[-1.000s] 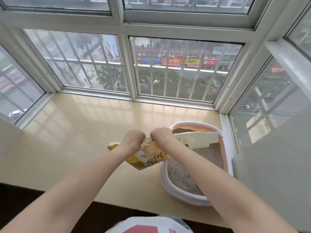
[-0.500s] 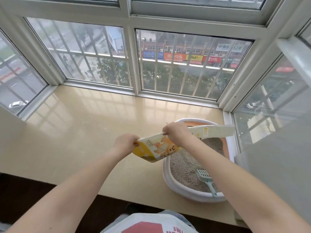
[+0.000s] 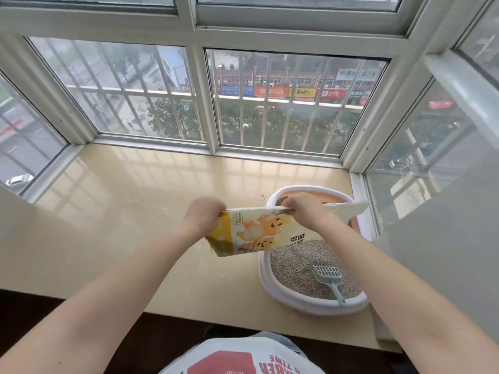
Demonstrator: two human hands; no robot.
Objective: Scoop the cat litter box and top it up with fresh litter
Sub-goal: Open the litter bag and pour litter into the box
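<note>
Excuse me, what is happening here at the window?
A person holds a bag of cat litter with both hands: the left hand grips its left top edge, the right hand grips the top edge further right. The bag hangs partly over the litter box, which stands on the window ledge. A blue scoop lies in the grey litter.

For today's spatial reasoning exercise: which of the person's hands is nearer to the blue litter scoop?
Right. The right hand grips the litter bag above the litter box holding the scoop; the left hand grips the bag's other end, over the sill.
</note>
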